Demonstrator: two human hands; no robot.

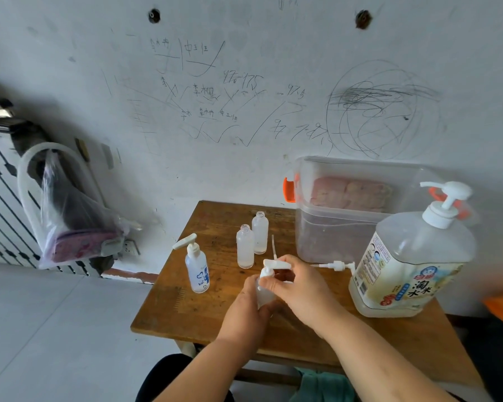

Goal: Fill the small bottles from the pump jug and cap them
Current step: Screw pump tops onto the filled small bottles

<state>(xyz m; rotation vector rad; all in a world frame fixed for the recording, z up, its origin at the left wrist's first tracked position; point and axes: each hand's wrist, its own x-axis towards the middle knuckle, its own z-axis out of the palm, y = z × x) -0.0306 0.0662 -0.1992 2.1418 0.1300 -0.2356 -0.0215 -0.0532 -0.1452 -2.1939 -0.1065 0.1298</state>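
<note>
Against a scribbled white wall, the worn wooden surface (215, 320) carries the pump jug (410, 262); both hands' grips clamp one small bottle (264, 294): left hand (246, 307) on its body, right hand (295, 288) on its pump cap (269, 268).

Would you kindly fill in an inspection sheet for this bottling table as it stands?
Surface: worn wooden table.
Job's things: pump jug at right; capped bottle; two uncapped bottles; loose pump cap lying flat.
Clutter: clear storage bin at back.
Grippers: left hand holds a bottle; right hand on its pump cap.
Cables: nothing seen.
Surroundings: scribbled wall; hanging plastic bag.
</note>
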